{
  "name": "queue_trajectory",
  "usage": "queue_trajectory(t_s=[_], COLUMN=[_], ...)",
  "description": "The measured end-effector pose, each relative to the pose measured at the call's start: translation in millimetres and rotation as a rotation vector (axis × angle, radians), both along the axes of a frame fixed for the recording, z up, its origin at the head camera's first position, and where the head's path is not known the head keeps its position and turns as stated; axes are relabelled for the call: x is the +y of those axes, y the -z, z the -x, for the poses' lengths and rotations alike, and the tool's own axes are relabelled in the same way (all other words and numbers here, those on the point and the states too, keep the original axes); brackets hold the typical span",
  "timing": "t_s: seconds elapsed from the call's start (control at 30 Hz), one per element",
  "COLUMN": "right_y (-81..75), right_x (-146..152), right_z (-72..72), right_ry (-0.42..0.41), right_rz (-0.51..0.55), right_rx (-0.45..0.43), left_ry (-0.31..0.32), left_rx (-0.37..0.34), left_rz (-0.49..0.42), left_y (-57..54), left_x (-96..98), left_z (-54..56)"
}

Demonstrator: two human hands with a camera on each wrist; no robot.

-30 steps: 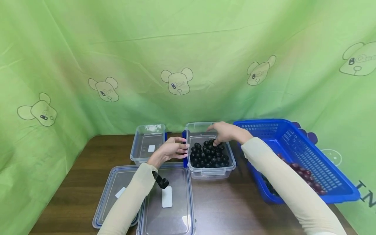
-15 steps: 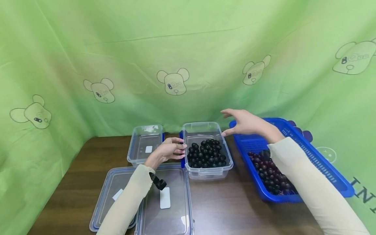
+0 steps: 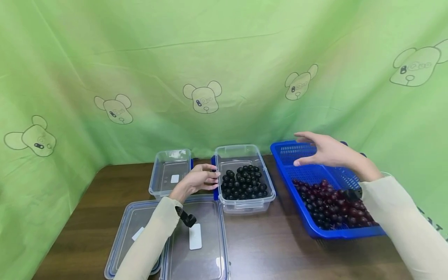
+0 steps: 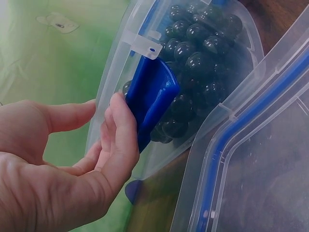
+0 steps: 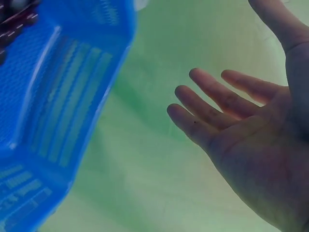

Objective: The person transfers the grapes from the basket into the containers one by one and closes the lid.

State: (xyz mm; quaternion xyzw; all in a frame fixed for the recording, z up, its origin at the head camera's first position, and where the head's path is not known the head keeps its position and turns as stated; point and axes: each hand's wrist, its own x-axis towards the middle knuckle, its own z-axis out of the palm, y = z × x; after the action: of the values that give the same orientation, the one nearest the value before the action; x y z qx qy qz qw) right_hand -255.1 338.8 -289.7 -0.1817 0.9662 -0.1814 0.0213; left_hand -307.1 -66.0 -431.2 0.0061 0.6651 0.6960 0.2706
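In the head view, a clear plastic food container (image 3: 246,207) holds a heap of dark grapes (image 3: 245,182). My left hand (image 3: 196,180) touches its left side, fingers spread at the rim. The left wrist view shows those fingers against a blue latch (image 4: 153,94), with the thumb tip near the rim. My right hand (image 3: 330,151) hovers over the blue plastic basket (image 3: 294,194), its thumb and fingers wide apart and holding nothing. Red and dark grapes (image 3: 327,204) lie in the basket's near part. In the right wrist view the palm is bare.
Left of the filled container stands a second clear container (image 3: 171,173) with a white label. Two clear lids, a left lid (image 3: 120,237) and a right lid (image 3: 206,264), lie in front on the wooden table (image 3: 259,249). A green printed curtain (image 3: 157,58) hangs behind.
My right hand has left the grapes in the container and moved right, over the basket. The left hand has stayed at the container's side. The view has shifted slightly right.
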Motion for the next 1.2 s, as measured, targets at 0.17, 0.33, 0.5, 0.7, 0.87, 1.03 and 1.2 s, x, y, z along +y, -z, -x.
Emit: queue_trajectory(t_s=[0.17, 0.33, 0.5, 0.7, 0.87, 1.03, 1.2], right_y=[12.8, 25.1, 41.9, 58.7, 70.5, 79.8, 83.8], right_x=[24.5, 49.3, 75.0, 101.8, 110.4, 114.6, 118.4], right_z=[-7.6, -16.0, -26.5, -39.7, -44.4, -47.2, -45.4], right_ry=[0.02, 0.034, 0.03, 0.025, -0.005, -0.005, -0.004], right_rz=[-0.028, -0.031, -0.029, -0.054, -0.07, -0.104, -0.182], right_rx=[-0.022, -0.065, -0.108, -0.162, -0.252, -0.33, -0.428], left_ry=[-0.001, -0.007, -0.009, 0.01, 0.001, 0.016, 0.015], left_rx=[-0.01, -0.01, -0.01, -0.006, -0.003, -0.006, -0.016], left_rz=[0.0, 0.001, 0.006, -0.009, -0.002, -0.007, -0.009], left_y=[0.6, 0.7, 1.9, 1.8, -0.4, -2.4, 0.7], left_x=[0.1, -0.4, -2.9, -1.6, -1.9, 0.5, 2.1], left_z=[0.2, -2.8, -7.1, -5.9, -4.0, -4.0, -4.4])
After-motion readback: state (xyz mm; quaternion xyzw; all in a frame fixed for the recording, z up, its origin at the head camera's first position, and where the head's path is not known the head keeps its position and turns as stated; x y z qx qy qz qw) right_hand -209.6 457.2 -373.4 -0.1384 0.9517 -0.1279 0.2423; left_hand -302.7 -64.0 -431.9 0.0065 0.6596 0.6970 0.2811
